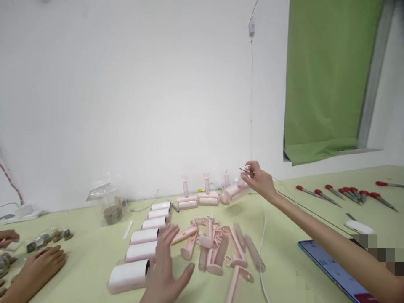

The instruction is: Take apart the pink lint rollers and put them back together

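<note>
My right hand [257, 179] is closed on the handle of a pink lint roller [232, 193] near the wall. A thin dark metal rod [246, 171] also sticks out from its fingers; its kind is unclear. My left hand [168, 269] hovers with fingers spread, holding nothing, beside a row of white sticky rolls [129, 275]. Two more lint rollers [187, 203] stand handle-up along the wall, each with a white roll. Between my hands lies a pile of loose pink roller frames [206, 231] and clear pinkish handle tubes [255, 252].
Several red-ended pointed tools [328, 198] lie at the right, near a phone [331, 265] and a white object [360, 226]. A clear plastic bag [109, 206] stands at the back left. Another person's hands [41, 269] are among small jars at left. A white cable [262, 248] crosses the table.
</note>
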Demonstrator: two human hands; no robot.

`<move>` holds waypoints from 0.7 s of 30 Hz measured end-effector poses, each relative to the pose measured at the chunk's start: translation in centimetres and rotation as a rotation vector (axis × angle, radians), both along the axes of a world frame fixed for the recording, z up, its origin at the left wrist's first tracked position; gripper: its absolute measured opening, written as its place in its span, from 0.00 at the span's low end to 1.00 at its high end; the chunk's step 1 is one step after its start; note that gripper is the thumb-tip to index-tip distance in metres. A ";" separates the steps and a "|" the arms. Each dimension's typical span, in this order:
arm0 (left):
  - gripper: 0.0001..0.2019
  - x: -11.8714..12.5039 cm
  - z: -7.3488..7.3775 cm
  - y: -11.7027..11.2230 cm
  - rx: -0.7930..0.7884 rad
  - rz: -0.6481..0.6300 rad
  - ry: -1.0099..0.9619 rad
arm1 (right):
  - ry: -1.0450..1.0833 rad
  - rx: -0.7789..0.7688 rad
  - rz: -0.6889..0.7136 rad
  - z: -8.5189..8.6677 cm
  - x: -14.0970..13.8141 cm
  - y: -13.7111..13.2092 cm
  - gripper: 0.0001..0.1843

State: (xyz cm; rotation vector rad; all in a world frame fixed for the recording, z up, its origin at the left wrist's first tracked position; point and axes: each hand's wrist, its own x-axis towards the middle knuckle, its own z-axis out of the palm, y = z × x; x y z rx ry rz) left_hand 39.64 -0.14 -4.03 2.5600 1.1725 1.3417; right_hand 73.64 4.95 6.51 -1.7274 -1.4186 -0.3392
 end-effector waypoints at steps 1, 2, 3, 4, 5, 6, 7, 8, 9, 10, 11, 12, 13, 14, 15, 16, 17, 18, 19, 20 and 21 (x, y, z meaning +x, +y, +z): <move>0.29 1.1 1.1 0.3 -0.124 -0.069 -0.017 | -0.004 0.021 0.064 0.2 -1.1 -1.1 0.14; 0.26 2.2 2.1 0.6 -0.232 -0.154 -0.039 | -0.003 0.037 0.153 0.2 -2.4 -2.3 0.14; 0.22 3.0 2.9 0.9 -0.324 -0.238 -0.064 | 0.046 0.062 0.345 0.0 -4.0 -3.4 0.13; 0.20 3.8 3.6 1.2 -0.401 -0.317 -0.098 | 0.116 0.055 0.520 -0.4 -5.6 -4.5 0.11; 0.21 4.3 3.9 1.5 -0.470 -0.393 -0.143 | 0.181 0.010 0.668 -0.9 -7.3 -5.5 0.10; 0.23 4.6 3.8 1.6 -0.529 -0.464 -0.183 | 0.245 -0.061 0.782 -1.5 -9.0 -6.5 0.10; 0.24 4.7 3.5 1.7 -0.597 -0.535 -0.216 | 0.311 -0.117 0.864 -2.0 -10.6 -7.3 0.09; 0.23 4.6 2.9 1.6 -0.683 -0.606 -0.241 | 0.368 -0.168 0.928 -2.5 -11.9 -8.0 0.09; 0.22 4.4 2.1 1.5 -0.775 -0.663 -0.263 | 0.432 -0.220 0.957 -2.9 -13.0 -8.5 0.12; 0.21 4.1 1.3 1.4 -0.858 -0.695 -0.292 | 0.487 -0.283 0.961 -3.2 -13.8 -8.8 0.14; 0.23 3.8 0.4 1.2 -0.925 -0.698 -0.333 | 0.524 -0.358 0.952 -3.4 -14.3 -8.9 0.15; 0.24 3.3 -0.4 1.1 -0.960 -0.673 -0.385 | 0.539 -0.437 0.940 -3.5 -14.6 -8.9 0.14; 0.25 2.9 -1.1 1.0 -0.957 -0.624 -0.439 | 0.529 -0.499 0.927 -3.7 -14.8 -8.7 0.13; 0.25 2.5 -1.7 1.0 -0.932 -0.565 -0.475 | 0.494 -0.530 0.921 -3.9 -14.8 -8.5 0.13; 0.25 2.0 -2.0 0.9 -0.909 -0.508 -0.487 | 0.444 -0.528 0.923 -4.1 -14.8 -8.2 0.15; 0.25 1.7 -2.2 0.9 -0.898 -0.461 -0.475 | 0.386 -0.503 0.929 -4.3 -14.8 -7.9 0.17; 0.25 1.3 -2.3 0.9 -0.893 -0.418 -0.445 | 0.330 -0.471 0.928 -4.5 -14.9 -7.7 0.17; 0.24 1.1 -2.3 0.9 -0.893 -0.378 -0.405 | 0.281 -0.446 0.914 -4.7 -14.9 -7.6 0.17; 0.22 0.9 -2.3 0.8 -0.884 -0.339 -0.358 | 0.246 -0.440 0.897 -4.9 -15.0 -7.6 0.16; 0.20 0.8 -2.2 0.6 -0.854 -0.303 -0.301 | 0.225 -0.449 0.882 -5.0 -15.0 -7.7 0.12; 0.17 0.7 -2.1 0.4 -0.805 -0.273 -0.236 | 0.216 -0.462 0.871 -5.0 -15.1 -7.8 0.07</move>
